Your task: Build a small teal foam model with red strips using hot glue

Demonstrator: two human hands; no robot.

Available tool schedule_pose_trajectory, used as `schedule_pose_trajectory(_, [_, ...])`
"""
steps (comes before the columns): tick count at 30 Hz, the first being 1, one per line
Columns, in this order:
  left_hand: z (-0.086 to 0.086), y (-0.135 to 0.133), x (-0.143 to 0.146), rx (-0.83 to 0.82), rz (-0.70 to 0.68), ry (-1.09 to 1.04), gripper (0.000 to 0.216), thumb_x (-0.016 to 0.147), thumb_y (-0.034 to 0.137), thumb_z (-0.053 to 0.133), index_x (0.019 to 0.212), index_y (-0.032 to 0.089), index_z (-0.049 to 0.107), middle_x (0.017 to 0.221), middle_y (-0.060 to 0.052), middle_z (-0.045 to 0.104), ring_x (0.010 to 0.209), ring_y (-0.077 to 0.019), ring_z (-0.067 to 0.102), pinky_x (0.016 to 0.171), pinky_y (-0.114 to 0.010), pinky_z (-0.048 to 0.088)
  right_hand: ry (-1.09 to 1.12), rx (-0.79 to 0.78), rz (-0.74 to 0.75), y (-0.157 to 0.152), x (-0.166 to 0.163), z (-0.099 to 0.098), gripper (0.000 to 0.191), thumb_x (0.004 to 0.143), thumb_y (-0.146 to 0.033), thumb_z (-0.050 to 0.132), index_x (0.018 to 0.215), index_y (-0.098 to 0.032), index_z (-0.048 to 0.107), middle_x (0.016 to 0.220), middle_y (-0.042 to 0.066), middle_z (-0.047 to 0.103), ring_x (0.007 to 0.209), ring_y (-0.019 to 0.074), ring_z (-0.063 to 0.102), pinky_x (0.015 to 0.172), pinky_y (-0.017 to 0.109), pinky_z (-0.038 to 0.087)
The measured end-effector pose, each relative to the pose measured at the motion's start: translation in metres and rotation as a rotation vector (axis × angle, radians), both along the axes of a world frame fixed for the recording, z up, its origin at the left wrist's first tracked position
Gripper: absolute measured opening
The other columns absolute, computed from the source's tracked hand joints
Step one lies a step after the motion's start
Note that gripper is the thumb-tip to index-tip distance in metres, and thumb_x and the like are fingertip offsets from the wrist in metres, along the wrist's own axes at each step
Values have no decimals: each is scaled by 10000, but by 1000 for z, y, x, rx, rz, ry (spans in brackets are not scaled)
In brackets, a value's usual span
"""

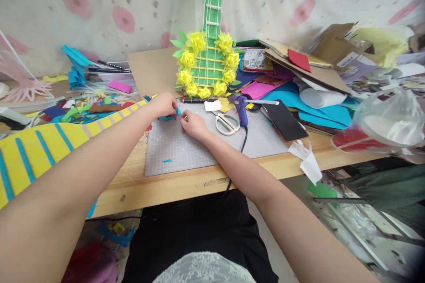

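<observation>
Fingers (175, 107) of left hand (164, 105) and right hand (193, 126) pinched on blue paper piece (167, 117) over grey cutting mat (199, 152)

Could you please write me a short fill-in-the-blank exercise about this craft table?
1. The paper flowers around the green guitar model are ____.
2. The left hand holds a small paper piece close to the right hand, over a cutting mat coloured ____.
3. The scissors lie on the mat to the ____ of the right hand.

Missing words: yellow; grey; right.
</observation>
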State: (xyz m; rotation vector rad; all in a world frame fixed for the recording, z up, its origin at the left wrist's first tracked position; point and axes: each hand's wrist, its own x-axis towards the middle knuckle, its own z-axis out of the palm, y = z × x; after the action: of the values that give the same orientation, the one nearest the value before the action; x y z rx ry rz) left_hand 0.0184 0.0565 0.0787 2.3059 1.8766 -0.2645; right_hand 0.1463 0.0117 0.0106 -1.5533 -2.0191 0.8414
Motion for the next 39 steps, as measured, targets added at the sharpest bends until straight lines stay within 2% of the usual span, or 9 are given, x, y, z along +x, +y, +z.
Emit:
schedule_pose_trajectory(6, [1, 1, -2, -10, -10, 7, 273, 660, 276, 588, 895, 221, 715, 815, 12, 696, 704, -127, 589, 593, -199, 396, 8, 3, -17, 3, -5, 0, 139, 875, -279, 388, 890, -234, 519, 621, -39, 648, 737, 165, 620, 707, 261, 432])
schedule_pose_trajectory(14, [5, -2, 2, -32, 48, 12, 271, 666, 285, 598, 895, 204, 719, 773, 2, 673, 694, -141, 588, 593, -216, 399, 3, 0, -34, 5, -7, -2, 136, 863, -276, 391, 869, -224, 517, 625, -30, 648, 734, 165, 615, 701, 260, 428])
schedule_pose_trajectory(20, [2, -1, 2, -19, 27, 9, 254, 657, 284, 598, 869, 207, 713, 766, -1, 665, 688, -143, 585, 553, -220, 389, 4, -13, -30, 5, -7, 0, 130, 867, -250, 397, 879, -222, 523, 639, -26, 656, 751, 162, 618, 731, 263, 435])
schedule_pose_trajectory(27, [2, -4, 6, 26, 71, 2, 239, 638, 279, 592, 832, 210, 713, 721, -11, 666, 667, -161, 594, 608, -238, 428, 43, -67, -75, 10, -10, -1, 130, 847, -222, 406, 888, -222, 530, 713, -18, 679, 787, 167, 629, 751, 275, 448])
schedule_pose_trajectory(35, [1, -8, 7, 62, 171, -23, 231, 622, 316, 616, 828, 254, 698, 837, -28, 690, 815, -210, 628, 696, -273, 461, 56, -104, -116, 16, -16, -3, 155, 826, -211, 406, 891, -215, 547, 778, 0, 688, 864, 172, 639, 798, 289, 464])
schedule_pose_trajectory(39, [2, -12, 11, 80, 200, -10, 217, 658, 316, 606, 845, 247, 692, 911, -57, 691, 889, -241, 626, 744, -313, 466, 110, -124, -141, 20, -19, -5, 132, 809, -208, 422, 859, -212, 543, 725, -1, 679, 845, 179, 651, 786, 298, 488])
